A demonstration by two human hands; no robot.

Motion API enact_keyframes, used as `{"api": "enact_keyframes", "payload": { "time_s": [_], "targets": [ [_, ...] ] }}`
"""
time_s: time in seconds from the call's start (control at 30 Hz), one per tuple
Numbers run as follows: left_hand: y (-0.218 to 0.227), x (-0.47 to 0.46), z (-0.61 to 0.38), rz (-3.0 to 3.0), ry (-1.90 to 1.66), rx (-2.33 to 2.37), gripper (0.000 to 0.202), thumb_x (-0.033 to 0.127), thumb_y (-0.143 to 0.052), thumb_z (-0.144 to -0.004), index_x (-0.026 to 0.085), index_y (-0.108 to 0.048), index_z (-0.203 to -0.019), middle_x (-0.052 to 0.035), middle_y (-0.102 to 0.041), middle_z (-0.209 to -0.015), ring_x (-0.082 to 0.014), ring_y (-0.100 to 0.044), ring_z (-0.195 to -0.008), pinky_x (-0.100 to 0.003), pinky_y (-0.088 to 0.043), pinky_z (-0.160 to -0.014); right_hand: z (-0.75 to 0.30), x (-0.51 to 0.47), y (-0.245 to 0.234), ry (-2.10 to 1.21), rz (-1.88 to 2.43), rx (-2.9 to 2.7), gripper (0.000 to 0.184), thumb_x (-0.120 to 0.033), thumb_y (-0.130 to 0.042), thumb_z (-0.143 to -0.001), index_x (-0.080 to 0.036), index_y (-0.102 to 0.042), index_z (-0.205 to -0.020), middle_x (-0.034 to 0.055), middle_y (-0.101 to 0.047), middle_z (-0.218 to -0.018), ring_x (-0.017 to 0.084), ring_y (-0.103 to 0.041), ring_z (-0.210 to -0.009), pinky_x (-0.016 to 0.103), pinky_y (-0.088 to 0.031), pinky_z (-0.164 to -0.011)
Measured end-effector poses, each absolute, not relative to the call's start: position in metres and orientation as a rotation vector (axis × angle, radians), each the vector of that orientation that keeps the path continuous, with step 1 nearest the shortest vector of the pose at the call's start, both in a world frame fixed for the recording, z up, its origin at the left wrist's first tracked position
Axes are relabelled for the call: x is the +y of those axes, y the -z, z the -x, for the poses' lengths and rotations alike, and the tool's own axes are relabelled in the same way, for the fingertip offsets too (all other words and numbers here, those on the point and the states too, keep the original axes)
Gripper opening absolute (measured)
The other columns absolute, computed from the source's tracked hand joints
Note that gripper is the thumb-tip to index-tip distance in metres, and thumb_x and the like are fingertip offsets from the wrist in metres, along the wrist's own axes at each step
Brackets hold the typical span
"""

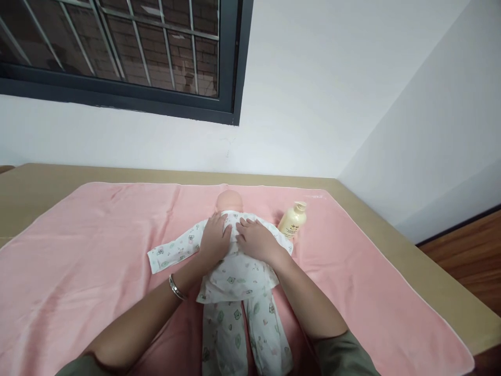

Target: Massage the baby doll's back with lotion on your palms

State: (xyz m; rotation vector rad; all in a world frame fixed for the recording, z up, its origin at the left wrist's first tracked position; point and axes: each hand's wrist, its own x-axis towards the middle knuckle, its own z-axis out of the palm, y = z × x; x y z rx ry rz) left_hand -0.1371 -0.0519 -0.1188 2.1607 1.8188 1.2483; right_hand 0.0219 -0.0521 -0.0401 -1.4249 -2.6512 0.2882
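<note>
A baby doll (229, 200) lies on a pink mat, its head toward the wall and its face not visible. It wears a white printed top (235, 279) and matching trousers (225, 334). My left hand (215, 237) rests flat on the left side of the upper torso, fingers stretched toward the head. On the right side of the torso lies my right hand (256, 240), its fingers extended and pointing inward. Neither hand grips anything. One sleeve (174, 253) reaches out to the left. Near the other sleeve's end is a pale yellow bottle (293, 219), tilted.
The pink mat (371, 292) covers most of a tan table (442, 297). Behind it stands a white wall (297, 104) with a dark-framed, barred window (230, 62) at upper left. A wood-grain panel (469, 256) is at the right.
</note>
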Motion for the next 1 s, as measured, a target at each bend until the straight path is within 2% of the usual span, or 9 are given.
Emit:
{"api": "enact_keyframes", "payload": {
  "time_s": [0.07,0.1,0.23,0.33,0.43,0.53,0.67,0.83,1.0],
  "targets": [
    [0.125,-0.05,0.137,-2.151,-1.26,1.829,0.045,0.032,-0.034,-0.097,0.013,-0.054,-0.133,-0.018,-0.053,-0.144,-0.032,-0.042,-0.141,-0.056,-0.035,-0.115,-0.021,-0.048,0.039,-0.324,1.464,-2.591,0.037,-0.026,-0.037,-0.099,-0.017,-0.063,-0.123,0.0134,-0.06,-0.137,0.027,-0.052,-0.128,0.042,-0.034,-0.109],
    [0.128,-0.051,0.136,-2.149,-1.266,1.832,0.045,0.033,-0.034,-0.097,0.013,-0.054,-0.134,-0.0183,-0.053,-0.145,-0.0325,-0.04,-0.142,-0.056,-0.034,-0.116,-0.019,-0.044,0.041,-0.322,1.5,-2.527,0.039,-0.027,-0.035,-0.101,-0.015,-0.062,-0.125,0.0146,-0.058,-0.139,0.027,-0.049,-0.131,0.041,-0.033,-0.11],
    [0.131,-0.053,0.134,-2.14,-1.284,1.823,0.045,0.034,-0.034,-0.098,0.014,-0.055,-0.132,-0.0184,-0.054,-0.143,-0.0322,-0.043,-0.14,-0.055,-0.034,-0.115,-0.009,-0.031,0.062,-0.287,1.59,-2.345,0.053,-0.035,-0.031,-0.104,-0.006,-0.042,-0.146,0.0218,-0.038,-0.155,0.03,-0.027,-0.148,0.046,-0.021,-0.117],
    [0.129,-0.054,0.134,-2.141,-1.277,1.841,0.046,0.034,-0.033,-0.098,0.013,-0.054,-0.133,-0.018,-0.054,-0.143,-0.0315,-0.044,-0.139,-0.054,-0.034,-0.115,-0.007,-0.026,0.076,-0.338,1.596,-2.313,0.056,-0.037,-0.029,-0.104,-0.005,-0.036,-0.15,0.0217,-0.033,-0.158,0.03,-0.02,-0.151,0.049,-0.013,-0.12],
    [0.126,-0.06,0.131,-2.183,-1.225,1.885,0.046,0.032,-0.034,-0.098,0.013,-0.054,-0.134,-0.0183,-0.053,-0.144,-0.0323,-0.042,-0.14,-0.054,-0.035,-0.115,-0.011,-0.018,0.079,-0.422,1.602,-2.266,0.06,-0.041,-0.03,-0.104,-0.007,-0.033,-0.153,0.02,-0.028,-0.161,0.028,-0.016,-0.152,0.047,-0.011,-0.121],
    [0.123,-0.066,0.127,-2.288,-1.131,1.935,0.044,0.026,-0.033,-0.097,0.014,-0.057,-0.132,-0.017,-0.055,-0.142,-0.0325,-0.042,-0.14,-0.054,-0.033,-0.115,-0.014,-0.017,0.074,-0.442,1.649,-2.236,0.061,-0.041,-0.029,-0.104,-0.005,-0.033,-0.152,0.0203,-0.028,-0.161,0.028,-0.017,-0.152,0.048,-0.014,-0.121],
    [0.118,-0.059,0.135,-2.357,-0.986,1.938,0.044,0.023,-0.032,-0.097,0.011,-0.058,-0.13,-0.0173,-0.057,-0.141,-0.0314,-0.045,-0.139,-0.054,-0.034,-0.115,-0.006,-0.047,0.07,-0.306,1.609,-2.368,0.058,-0.032,-0.029,-0.103,0.002,-0.037,-0.149,0.0251,-0.036,-0.156,0.031,-0.027,-0.149,0.046,-0.021,-0.12],
    [0.114,-0.05,0.141,-2.354,-0.869,2.042,0.044,0.028,-0.034,-0.097,0.013,-0.057,-0.132,-0.0204,-0.056,-0.142,-0.0375,-0.043,-0.139,-0.068,-0.032,-0.109,-0.002,-0.066,0.066,-0.229,1.463,-2.493,0.054,-0.029,-0.034,-0.101,-0.003,-0.041,-0.147,0.0227,-0.041,-0.153,0.03,-0.03,-0.147,0.047,-0.024,-0.12],
    [0.111,-0.077,0.118,-2.409,-0.934,2.034,0.048,0.029,-0.037,-0.096,0.012,-0.053,-0.139,-0.0176,-0.053,-0.146,-0.0334,-0.041,-0.142,-0.059,-0.025,-0.118,-0.017,-0.023,0.054,-0.454,1.603,-2.393,0.057,-0.037,-0.028,-0.105,-0.003,-0.036,-0.15,0.0222,-0.035,-0.157,0.028,-0.027,-0.149,0.046,-0.022,-0.12]
  ]
}}
